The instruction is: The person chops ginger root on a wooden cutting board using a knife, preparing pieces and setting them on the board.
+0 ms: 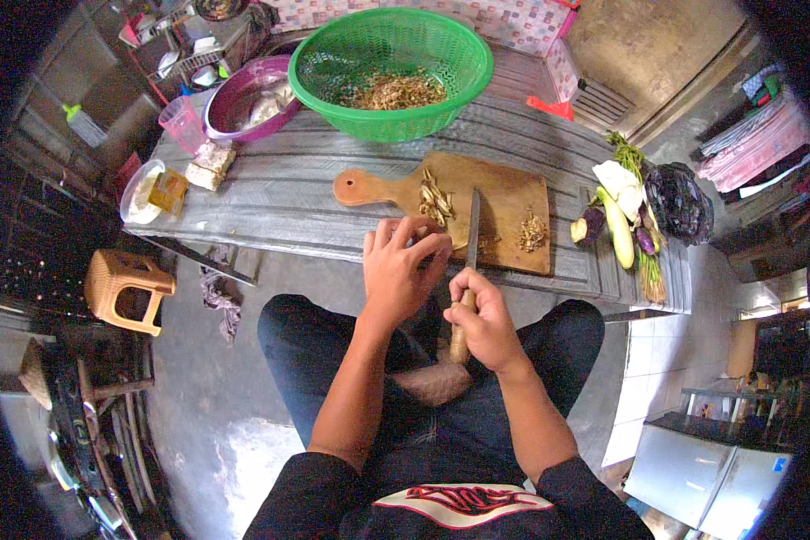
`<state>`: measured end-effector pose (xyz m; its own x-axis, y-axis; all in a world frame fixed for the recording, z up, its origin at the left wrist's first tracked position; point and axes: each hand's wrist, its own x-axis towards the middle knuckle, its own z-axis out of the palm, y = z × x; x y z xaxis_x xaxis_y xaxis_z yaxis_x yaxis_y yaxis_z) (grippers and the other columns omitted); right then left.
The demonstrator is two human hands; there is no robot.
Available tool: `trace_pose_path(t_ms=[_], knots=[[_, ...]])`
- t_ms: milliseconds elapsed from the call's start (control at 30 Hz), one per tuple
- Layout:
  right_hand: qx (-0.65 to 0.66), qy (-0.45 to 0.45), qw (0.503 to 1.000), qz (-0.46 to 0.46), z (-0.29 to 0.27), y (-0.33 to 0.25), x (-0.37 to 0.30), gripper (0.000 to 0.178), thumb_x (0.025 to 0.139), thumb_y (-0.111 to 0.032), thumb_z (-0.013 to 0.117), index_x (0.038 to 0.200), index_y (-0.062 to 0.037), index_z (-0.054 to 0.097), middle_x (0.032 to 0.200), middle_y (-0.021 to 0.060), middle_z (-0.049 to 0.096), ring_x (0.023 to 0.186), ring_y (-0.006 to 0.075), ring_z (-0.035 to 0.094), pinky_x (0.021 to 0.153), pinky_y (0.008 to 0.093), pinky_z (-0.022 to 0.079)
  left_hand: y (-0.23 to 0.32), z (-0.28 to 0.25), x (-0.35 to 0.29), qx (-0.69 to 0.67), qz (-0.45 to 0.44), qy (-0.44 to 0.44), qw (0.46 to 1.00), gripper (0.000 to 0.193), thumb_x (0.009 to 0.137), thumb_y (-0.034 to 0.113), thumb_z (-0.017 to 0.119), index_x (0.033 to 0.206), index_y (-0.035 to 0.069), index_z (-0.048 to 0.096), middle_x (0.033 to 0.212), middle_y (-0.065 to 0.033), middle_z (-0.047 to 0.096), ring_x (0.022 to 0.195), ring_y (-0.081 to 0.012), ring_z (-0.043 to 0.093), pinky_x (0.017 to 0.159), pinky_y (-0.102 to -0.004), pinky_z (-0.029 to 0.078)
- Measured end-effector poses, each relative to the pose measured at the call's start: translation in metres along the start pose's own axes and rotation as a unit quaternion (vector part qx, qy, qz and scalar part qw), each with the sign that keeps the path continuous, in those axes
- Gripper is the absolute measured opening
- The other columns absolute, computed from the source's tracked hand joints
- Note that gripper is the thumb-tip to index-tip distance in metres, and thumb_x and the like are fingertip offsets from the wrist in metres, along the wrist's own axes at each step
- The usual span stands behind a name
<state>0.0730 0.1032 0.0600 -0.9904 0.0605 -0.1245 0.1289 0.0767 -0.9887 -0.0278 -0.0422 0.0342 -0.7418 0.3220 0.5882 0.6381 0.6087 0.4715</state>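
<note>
A kitchen knife (473,232) is in my right hand (484,319), whose fingers wrap round its pale handle. Its blade points away from me over a wooden cutting board (504,184). My left hand (405,261) is at the board's near edge, left of the blade, with fingers curled and bunched; whatever they hold is hidden. Thin, pale brown strips (436,198) lie on the board beyond my left fingers. Finely chopped bits (532,232) sit in a small heap to the right of the blade.
A green basket (391,124) with brown shreds and a purple basin (216,121) stand at the back of the grey table (270,193). Vegetables (618,225) and a black plastic bag (679,202) lie right. Left are a clear tub (135,198) and a wrapped block (211,165).
</note>
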Motion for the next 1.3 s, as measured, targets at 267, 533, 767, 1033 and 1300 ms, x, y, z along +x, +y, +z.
trace_pose_path(t_ms=[267,533,767,1033,1300], knots=[[0.085,0.005,0.996,0.037,-0.003,-0.005,0.001,0.021,0.083,0.0,0.066,0.096,-0.0092,0.052,0.086,-0.0025,0.047,0.079,0.008,0.047,0.069,0.0279,0.042,-0.002,0.0,0.0,0.008,0.007,0.0,1.0,0.014,0.085,0.026,0.08,0.099,0.024,0.077,0.117,0.0072,0.068,0.107,-0.0253,0.059,0.083,-0.0423,0.045],[0.024,-0.006,1.0,0.005,0.001,0.002,0.006,0.022,0.086,-0.006,0.07,0.096,-0.0091,0.051,0.085,-0.0016,0.045,0.079,0.0084,0.045,0.073,0.0268,0.041,0.0,0.002,0.001,0.005,-0.003,-0.003,1.0,0.014,0.085,0.026,0.08,0.099,0.025,0.076,0.116,0.0069,0.067,0.104,-0.0254,0.059,0.081,-0.0419,0.044],[-0.037,-0.038,0.999,-0.005,0.006,0.009,0.004,0.023,0.087,-0.009,0.071,0.097,-0.0112,0.051,0.089,-0.0044,0.044,0.081,0.0061,0.044,0.074,0.0237,0.039,0.0,0.002,0.001,0.004,-0.001,-0.009,1.0,0.015,0.084,0.026,0.081,0.099,0.024,0.077,0.115,0.0063,0.067,0.105,-0.0253,0.058,0.082,-0.042,0.044],[0.039,-0.041,0.998,0.003,0.007,0.007,0.002,0.023,0.088,-0.01,0.072,0.099,-0.0117,0.052,0.089,-0.0056,0.043,0.081,0.0054,0.044,0.072,0.024,0.038,0.0,-0.001,0.002,-0.019,0.0,-0.021,1.0,0.016,0.083,0.023,0.08,0.099,0.023,0.077,0.115,0.0042,0.067,0.107,-0.0267,0.059,0.085,-0.0428,0.045],[0.143,-0.049,0.988,0.029,0.001,-0.002,-0.002,0.022,0.091,-0.003,0.067,0.104,-0.0128,0.051,0.085,-0.0044,0.046,0.078,0.007,0.049,0.072,0.0252,0.043,-0.003,-0.012,0.004,-0.058,0.004,-0.038,0.998,0.016,0.084,0.02,0.079,0.1,0.021,0.077,0.117,0.0015,0.068,0.11,-0.0298,0.059,0.091,-0.0442,0.045]])
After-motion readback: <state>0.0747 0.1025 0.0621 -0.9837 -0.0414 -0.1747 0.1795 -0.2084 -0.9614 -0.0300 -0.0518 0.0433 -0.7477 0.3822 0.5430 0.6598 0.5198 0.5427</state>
